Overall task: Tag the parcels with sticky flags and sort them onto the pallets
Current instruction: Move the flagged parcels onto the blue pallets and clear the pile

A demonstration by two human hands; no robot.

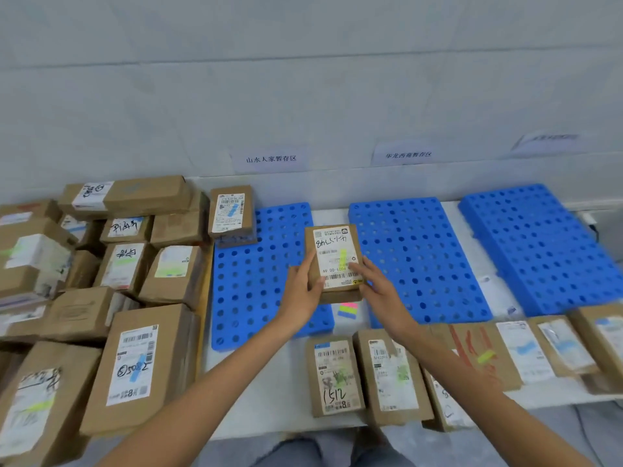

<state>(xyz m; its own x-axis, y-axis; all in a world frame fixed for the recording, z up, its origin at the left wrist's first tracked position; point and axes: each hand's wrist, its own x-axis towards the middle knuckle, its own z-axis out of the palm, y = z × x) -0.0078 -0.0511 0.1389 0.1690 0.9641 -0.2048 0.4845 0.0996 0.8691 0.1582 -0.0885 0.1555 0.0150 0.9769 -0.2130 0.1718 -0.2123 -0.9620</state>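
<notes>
Head view: the left hand [301,288] and right hand [379,291] grip a small cardboard parcel [333,264] by its side edges, fingers curled round it. A yellow sticky flag [343,257] sits on its label. The left blue pallet [256,291] lies at the parcel's 9 o'clock and the middle blue pallet [418,257] at its 3 o'clock. A pad of sticky flags [348,310] lies at its 6 o'clock, on the bench [269,382].
</notes>
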